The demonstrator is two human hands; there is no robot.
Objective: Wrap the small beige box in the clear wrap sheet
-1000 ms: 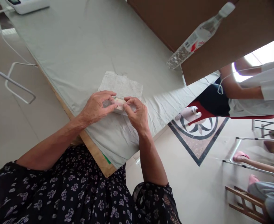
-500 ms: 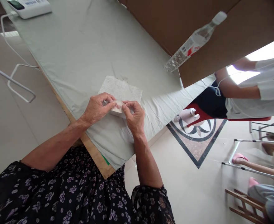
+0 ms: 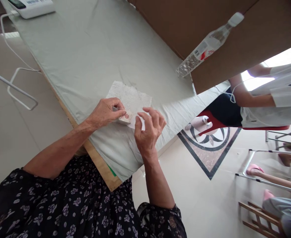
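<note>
A whitish, speckled flat slab (image 3: 132, 96) lies near the corner of the cloth-covered table. Over its near edge, my left hand (image 3: 106, 111) pinches a small pale piece (image 3: 127, 117) with pinkish spots between thumb and fingers; its exact kind is not clear. To the right, my right hand (image 3: 150, 129) is raised off the piece, with thumb and fingers curved and apart and nothing seen between them.
Pale green cloth (image 3: 86, 59) covers the table. A clear plastic bottle (image 3: 205, 49) leans along a large brown cardboard panel (image 3: 222, 72). A white device (image 3: 36, 9) with a cable is at upper left. Another person (image 3: 257, 92) sits at the right beyond the panel.
My right hand has let go of the small pale piece and moved right, its fingers spreading. My left hand still holds the piece in nearly the same place.
</note>
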